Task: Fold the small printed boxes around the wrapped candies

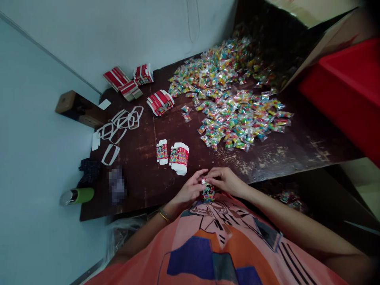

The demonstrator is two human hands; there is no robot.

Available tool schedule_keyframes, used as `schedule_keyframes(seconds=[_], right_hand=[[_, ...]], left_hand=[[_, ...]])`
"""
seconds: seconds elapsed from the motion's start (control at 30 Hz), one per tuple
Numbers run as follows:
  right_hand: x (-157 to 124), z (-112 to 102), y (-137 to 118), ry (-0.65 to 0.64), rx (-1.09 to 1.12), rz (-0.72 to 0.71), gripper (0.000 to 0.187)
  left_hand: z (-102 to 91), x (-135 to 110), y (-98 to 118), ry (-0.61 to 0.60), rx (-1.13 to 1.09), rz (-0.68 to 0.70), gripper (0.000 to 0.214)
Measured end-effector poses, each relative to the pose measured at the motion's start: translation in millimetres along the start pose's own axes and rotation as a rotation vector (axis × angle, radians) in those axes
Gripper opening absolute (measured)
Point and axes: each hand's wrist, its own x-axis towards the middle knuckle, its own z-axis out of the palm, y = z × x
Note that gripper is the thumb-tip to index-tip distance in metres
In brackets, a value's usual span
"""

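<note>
A small printed candy box (208, 191) is held close to my body at the table's near edge. My left hand (191, 189) grips its left side with the thumb across the upper part. The fingers of my right hand (224, 181) are bent over the box's top end, where a bit of white flap shows. Just beyond my hands lies a fanned stack of flat printed boxes (179, 157), with one flat box (162, 152) to its left. Farther off, many clear packets of colourful candy (242, 118) are heaped on the dark table.
Bundles of flat boxes (160, 102) lie toward the wall. White bands (118, 122) are scattered at the left, near a wooden block (81, 109) and a green bottle (77, 196). A red bin (347, 91) stands at the right above the dark tabletop (142, 178).
</note>
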Motion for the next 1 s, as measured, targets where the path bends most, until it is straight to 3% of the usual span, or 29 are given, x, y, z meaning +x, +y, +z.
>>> schedule_keyframes(seconds=[0.13,0.27,0.33,0.43,0.5,0.57,0.67,0.77,0.87,0.93,1.0], right_hand=[[-11,8,-3,-0.078,-0.243,-0.219,0.03],[-13,-1,1,-0.102,-0.327,-0.26,0.034],[-8,-26,14,0.075,-0.402,-0.211,0.029],[-3,-77,48,0.544,-0.679,-0.026,0.032],[-5,-103,72,0.624,-0.834,0.053,0.036],[-12,-114,88,0.553,-0.892,0.064,0.03],[-21,-104,90,0.576,-0.781,0.073,0.023],[-26,-78,68,0.706,-0.371,0.151,0.022],[-23,-54,33,0.503,0.05,0.168,0.024],[-18,-48,13,0.38,0.128,0.119,0.026],[-13,-52,2,0.418,0.083,0.073,0.026]], left_hand=[[-12.2,1,-3,-0.049,0.194,0.045,0.065],[-12.4,5,6,-0.1,0.386,0.055,0.082],[-12.6,7,20,-0.114,0.6,0.033,0.077],[-20.0,5,49,-0.215,0.962,-0.067,0.056],[-28.4,4,67,-0.282,1.142,-0.106,0.039],[-35.7,6,78,-0.256,1.219,-0.077,0.024],[-36.9,18,77,-0.034,1.003,0.033,0.024],[-23.2,37,57,0.108,0.551,0.068,0.036],[-1.3,49,31,0.047,0.342,0.041,0.048],[11.7,51,18,-0.008,0.357,0.012,0.051],[19.9,50,12,-0.045,0.41,-0.015,0.054]])
